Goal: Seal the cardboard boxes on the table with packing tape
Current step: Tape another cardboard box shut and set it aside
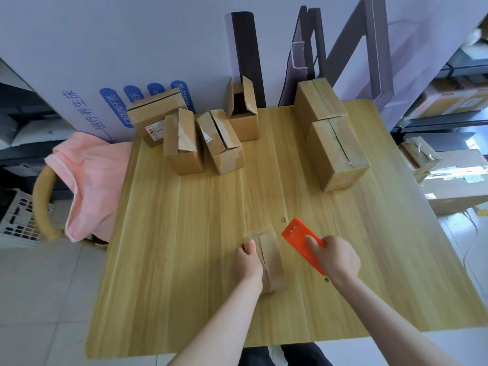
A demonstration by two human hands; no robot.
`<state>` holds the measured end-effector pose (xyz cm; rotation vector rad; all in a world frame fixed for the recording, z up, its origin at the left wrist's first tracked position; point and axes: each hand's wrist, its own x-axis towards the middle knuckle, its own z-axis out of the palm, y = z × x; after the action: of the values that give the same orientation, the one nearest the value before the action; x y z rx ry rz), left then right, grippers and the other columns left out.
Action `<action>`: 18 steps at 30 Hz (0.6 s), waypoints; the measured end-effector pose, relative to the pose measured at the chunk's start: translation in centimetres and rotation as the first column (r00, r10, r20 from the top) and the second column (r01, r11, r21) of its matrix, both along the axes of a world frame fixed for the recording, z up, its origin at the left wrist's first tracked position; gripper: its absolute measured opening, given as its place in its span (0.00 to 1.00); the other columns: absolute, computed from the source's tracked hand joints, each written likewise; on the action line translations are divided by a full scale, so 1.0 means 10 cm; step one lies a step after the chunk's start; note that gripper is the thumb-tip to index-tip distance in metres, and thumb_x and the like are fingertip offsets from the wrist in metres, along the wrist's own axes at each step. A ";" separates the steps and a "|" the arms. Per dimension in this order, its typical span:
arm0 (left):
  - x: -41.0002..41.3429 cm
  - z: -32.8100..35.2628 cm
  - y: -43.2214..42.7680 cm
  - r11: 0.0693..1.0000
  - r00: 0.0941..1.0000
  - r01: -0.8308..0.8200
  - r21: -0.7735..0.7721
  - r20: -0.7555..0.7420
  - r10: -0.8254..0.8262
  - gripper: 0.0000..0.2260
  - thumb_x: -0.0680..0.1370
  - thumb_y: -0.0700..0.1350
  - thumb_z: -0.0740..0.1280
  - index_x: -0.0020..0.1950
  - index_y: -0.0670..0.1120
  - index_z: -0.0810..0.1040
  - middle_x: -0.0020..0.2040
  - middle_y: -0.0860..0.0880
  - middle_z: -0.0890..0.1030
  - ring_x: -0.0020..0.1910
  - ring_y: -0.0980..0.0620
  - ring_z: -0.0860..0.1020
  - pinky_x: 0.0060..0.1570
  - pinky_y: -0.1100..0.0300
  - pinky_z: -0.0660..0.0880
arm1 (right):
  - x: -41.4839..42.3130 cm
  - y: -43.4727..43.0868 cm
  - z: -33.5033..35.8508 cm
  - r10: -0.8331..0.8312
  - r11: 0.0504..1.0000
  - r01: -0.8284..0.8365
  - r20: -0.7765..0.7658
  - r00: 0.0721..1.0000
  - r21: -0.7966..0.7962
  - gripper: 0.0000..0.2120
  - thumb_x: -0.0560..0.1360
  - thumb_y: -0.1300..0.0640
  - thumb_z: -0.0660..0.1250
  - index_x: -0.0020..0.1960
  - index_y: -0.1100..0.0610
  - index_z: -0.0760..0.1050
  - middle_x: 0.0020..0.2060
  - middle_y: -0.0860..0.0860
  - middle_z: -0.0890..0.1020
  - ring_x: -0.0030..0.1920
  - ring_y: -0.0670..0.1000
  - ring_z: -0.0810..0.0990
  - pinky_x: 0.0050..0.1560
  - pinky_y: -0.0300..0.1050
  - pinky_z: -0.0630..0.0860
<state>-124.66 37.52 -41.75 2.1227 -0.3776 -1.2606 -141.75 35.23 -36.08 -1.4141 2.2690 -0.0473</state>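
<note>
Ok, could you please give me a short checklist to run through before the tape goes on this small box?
1. Left hand holds the small box steady: ok.
2. Right hand grips the tape dispenser: ok.
3. Box flaps closed along the seam: ok.
4. Dispenser set on the box: not ok, it is beside it.
5. Free tape end ready: cannot tell.
6. Other boxes stand apart at the far edge: ok.
</note>
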 end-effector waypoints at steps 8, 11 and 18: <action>-0.04 0.17 0.03 0.971 0.905 -0.218 0.095 -0.352 0.238 0.14 0.79 0.52 0.63 0.51 0.41 0.77 0.48 0.41 0.81 0.45 0.43 0.80 0.45 0.51 0.79 | 0.21 0.19 0.19 -0.337 0.841 0.539 0.724 0.601 -0.055 0.25 0.74 0.42 0.69 0.29 0.60 0.71 0.22 0.51 0.71 0.24 0.49 0.69 0.28 0.41 0.66; 0.01 0.19 0.11 0.993 0.983 -0.115 0.016 -0.143 0.116 0.11 0.78 0.50 0.67 0.53 0.42 0.76 0.49 0.43 0.81 0.48 0.42 0.79 0.49 0.52 0.77 | 0.35 0.23 0.15 -0.394 0.816 0.577 0.765 0.509 0.037 0.25 0.73 0.40 0.69 0.33 0.61 0.72 0.28 0.56 0.72 0.29 0.52 0.71 0.32 0.45 0.68; 0.13 0.35 0.04 0.680 0.556 0.727 -0.094 0.663 -0.502 0.16 0.79 0.39 0.60 0.65 0.49 0.77 0.63 0.53 0.77 0.63 0.54 0.72 0.61 0.64 0.68 | 0.38 0.18 0.16 -0.374 0.824 0.567 0.763 0.527 0.013 0.25 0.73 0.40 0.69 0.32 0.60 0.70 0.27 0.55 0.72 0.28 0.52 0.71 0.30 0.44 0.68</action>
<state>-123.35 37.87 -38.30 2.0486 -1.6611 -0.6992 -137.97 37.02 -34.51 -0.5931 1.8619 -0.9412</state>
